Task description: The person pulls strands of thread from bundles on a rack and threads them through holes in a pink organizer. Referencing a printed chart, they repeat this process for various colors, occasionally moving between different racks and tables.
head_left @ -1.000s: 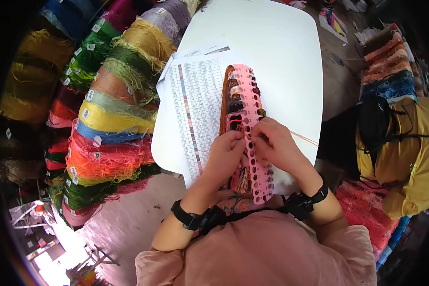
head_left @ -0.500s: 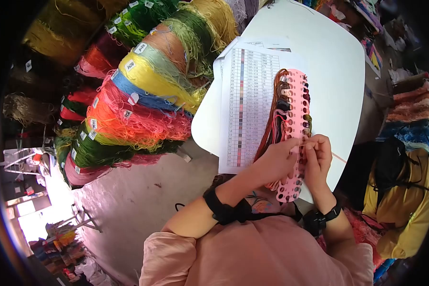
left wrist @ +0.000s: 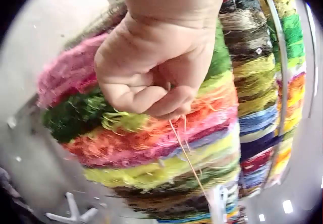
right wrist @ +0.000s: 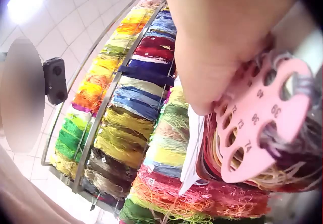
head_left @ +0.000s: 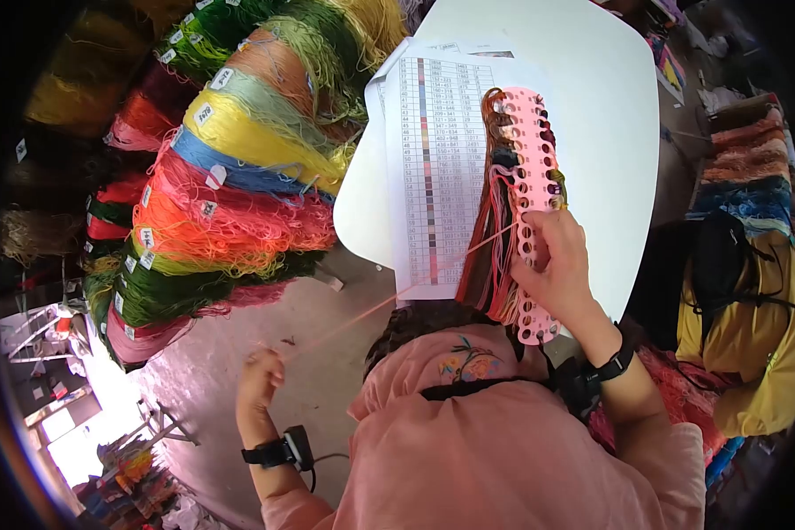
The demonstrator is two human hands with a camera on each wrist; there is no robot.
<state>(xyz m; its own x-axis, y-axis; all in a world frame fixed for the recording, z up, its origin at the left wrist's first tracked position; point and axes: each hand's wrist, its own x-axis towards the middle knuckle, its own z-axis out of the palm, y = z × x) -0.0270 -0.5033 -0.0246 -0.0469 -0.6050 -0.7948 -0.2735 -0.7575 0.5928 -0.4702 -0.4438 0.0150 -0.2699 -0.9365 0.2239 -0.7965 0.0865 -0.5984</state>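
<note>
In the head view a pink card [head_left: 539, 311] with rows of holes lies on the white table, skeins of coloured thread [head_left: 484, 238] hanging along its left side. The right hand [head_left: 561, 265] rests on the card with thumb and forefinger at a hole, pinching the thread there. Far to the left, the left hand [head_left: 261, 378] holds the other end of a pale pink thread [head_left: 375, 307] stretched taut between them. Curled fingers of the left hand [left wrist: 151, 77] grip that thread [left wrist: 189, 161] in the left wrist view. Numbered holes show on the card [right wrist: 252, 133] in the right wrist view.
A printed colour chart [head_left: 428, 177] lies under the skeins on the white table [head_left: 609, 115]. Racks of bright yarn [head_left: 238, 203] stand at the left. More yarn [head_left: 746, 159] and a yellow cloth [head_left: 755, 353] are at the right.
The left hand has moved away from the card, out to the far left, drawing the thread with it. The right hand stays at the card.
</note>
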